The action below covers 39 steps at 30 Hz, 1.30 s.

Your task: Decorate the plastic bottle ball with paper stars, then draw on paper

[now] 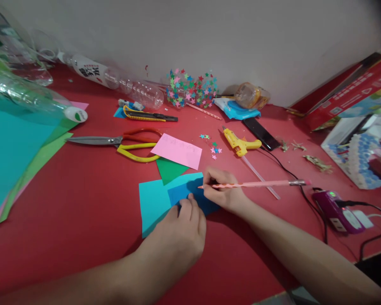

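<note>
A pink pencil (257, 184) with a metal-banded eraser end is pinched in my right hand (224, 188), its tip at the upper edge of a dark blue paper (184, 190). With bent fingers close together, my left hand (186, 224) holds that blue paper down from the near side. Beneath it lies a larger turquoise paper (150, 203). Just beyond are a green paper (169, 169) and a pink paper slip (178, 150) with faint pencil marks. The slip partly covers the handles of the scissors (111, 142). My hands hide part of the blue paper.
A yellow glue gun (241, 143), small paper stars (214, 148), a black phone (260, 133) and a purple power socket (338, 212) with cables lie right. A utility knife (150, 116), star-covered bottle (192, 89) and plastic bottle (111, 78) lie behind. Coloured sheets (15, 144) spread left.
</note>
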{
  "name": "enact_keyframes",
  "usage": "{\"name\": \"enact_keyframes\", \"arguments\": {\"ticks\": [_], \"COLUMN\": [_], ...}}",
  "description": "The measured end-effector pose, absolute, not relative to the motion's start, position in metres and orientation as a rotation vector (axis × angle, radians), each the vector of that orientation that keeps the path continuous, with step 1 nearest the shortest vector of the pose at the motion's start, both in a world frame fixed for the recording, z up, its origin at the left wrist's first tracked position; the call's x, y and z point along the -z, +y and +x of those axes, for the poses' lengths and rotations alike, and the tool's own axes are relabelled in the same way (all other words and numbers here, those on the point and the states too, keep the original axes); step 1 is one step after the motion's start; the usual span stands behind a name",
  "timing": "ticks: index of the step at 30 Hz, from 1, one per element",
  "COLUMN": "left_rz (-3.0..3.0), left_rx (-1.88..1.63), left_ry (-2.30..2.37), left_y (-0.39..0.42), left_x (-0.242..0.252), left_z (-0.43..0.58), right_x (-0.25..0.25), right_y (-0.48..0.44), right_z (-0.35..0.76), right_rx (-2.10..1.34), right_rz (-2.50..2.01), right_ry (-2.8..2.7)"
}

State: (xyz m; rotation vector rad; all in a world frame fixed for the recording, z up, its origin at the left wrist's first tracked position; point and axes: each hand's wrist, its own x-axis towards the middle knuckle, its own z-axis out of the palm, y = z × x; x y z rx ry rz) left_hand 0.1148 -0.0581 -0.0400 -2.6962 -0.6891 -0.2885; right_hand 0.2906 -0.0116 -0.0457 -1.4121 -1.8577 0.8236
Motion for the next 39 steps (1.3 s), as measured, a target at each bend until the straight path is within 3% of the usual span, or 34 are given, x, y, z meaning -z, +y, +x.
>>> {"name": "enact_keyframes", "arguments": {"ticks": [21, 39], "left_rz": [-2.693, -2.698], "left_rx": [0.286, 0.242], "left_ry": [-0.724, -0.692], "left_y": [-0.0595, -0.0579], "left_x": [0.04, 0.0378], "left_z": [0.1154, 0.1152], "right_x": [0.0482, 0.0495], "right_y": [-0.0149, -0.0152], "right_z": [0.2907, 0.2874], "right_rx": [-0.869, -0.659], "right_rz": [-1.326, -1.504], "right_ry": [-1.919, -1.821]}}
